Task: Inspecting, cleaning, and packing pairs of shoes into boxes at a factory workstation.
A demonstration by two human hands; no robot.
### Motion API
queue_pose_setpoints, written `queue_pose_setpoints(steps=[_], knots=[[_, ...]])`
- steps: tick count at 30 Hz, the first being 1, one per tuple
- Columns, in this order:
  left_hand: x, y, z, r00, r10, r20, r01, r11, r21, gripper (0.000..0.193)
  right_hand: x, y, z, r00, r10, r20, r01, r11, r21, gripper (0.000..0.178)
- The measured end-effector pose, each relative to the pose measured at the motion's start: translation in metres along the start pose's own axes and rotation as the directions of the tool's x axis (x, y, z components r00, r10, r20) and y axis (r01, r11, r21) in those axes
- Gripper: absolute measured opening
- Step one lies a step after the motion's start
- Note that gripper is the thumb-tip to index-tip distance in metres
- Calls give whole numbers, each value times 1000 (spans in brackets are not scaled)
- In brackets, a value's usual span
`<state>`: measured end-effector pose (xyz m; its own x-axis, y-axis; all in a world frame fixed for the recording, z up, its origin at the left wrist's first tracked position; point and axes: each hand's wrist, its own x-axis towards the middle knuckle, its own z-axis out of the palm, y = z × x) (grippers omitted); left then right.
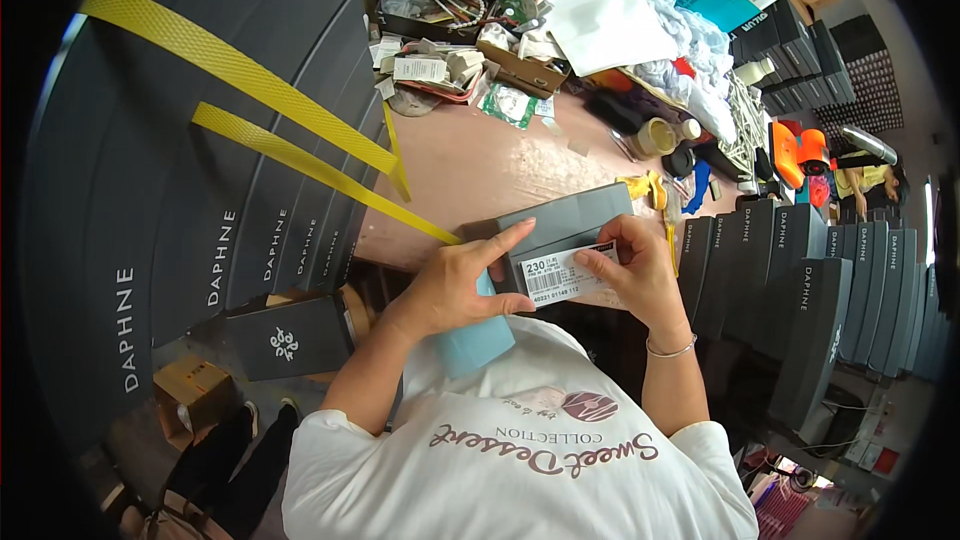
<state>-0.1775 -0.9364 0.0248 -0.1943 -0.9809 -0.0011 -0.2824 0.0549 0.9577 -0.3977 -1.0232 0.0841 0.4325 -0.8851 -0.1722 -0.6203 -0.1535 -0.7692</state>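
Observation:
A grey shoebox (570, 220) lies on the table edge in front of my body, its short end toward me. Against that end is a white barcode label (562, 280). Thumb and fingers of my right hand (635, 265) pinch the label's upper right part. My left hand (455, 285) grips the box's left side, index finger stretched along the top and thumb at the label's lower left corner. A light blue strip of paper (475, 340) hangs below my left hand; its upper part is hidden.
Stacked dark shoeboxes (150, 200) tower at left, with yellow straps (260, 70) across them. More stacked boxes (750, 265) stand at right. Clutter, a small open carton (520, 70) and a glue jar (655, 138) line the table's (480, 165) far side. An orange tape dispenser (785, 155) sits farther right.

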Motion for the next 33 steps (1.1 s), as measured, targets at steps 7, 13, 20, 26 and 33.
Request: queue_pose_setpoints(steps=[7, 13, 20, 26, 33], knots=[[-2, -1, 7, 997, 8, -79, -5, 999, 36, 77, -2, -6, 4, 1000, 7, -4, -8, 999, -44, 26], [-3, -1, 10, 991, 35, -128, -25, 997, 78, 75, -3, -15, 7, 1000, 15, -12, -17, 983, -182, 28], [2, 7, 17, 986, 51, -161, -42, 997, 63, 73, -5, -28, 3, 1000, -1, -10, -6, 765, -645, 67], [-18, -9, 15, 965, 77, -251, -66, 997, 49, 70, -44, 24, -48, 961, 56, -272, -183, 865, -467, 62], [-69, 18, 69, 893, 438, -108, -419, 894, 159, 25, -118, 56, 88, 776, -337, 534, -48, 811, 582, 86]])
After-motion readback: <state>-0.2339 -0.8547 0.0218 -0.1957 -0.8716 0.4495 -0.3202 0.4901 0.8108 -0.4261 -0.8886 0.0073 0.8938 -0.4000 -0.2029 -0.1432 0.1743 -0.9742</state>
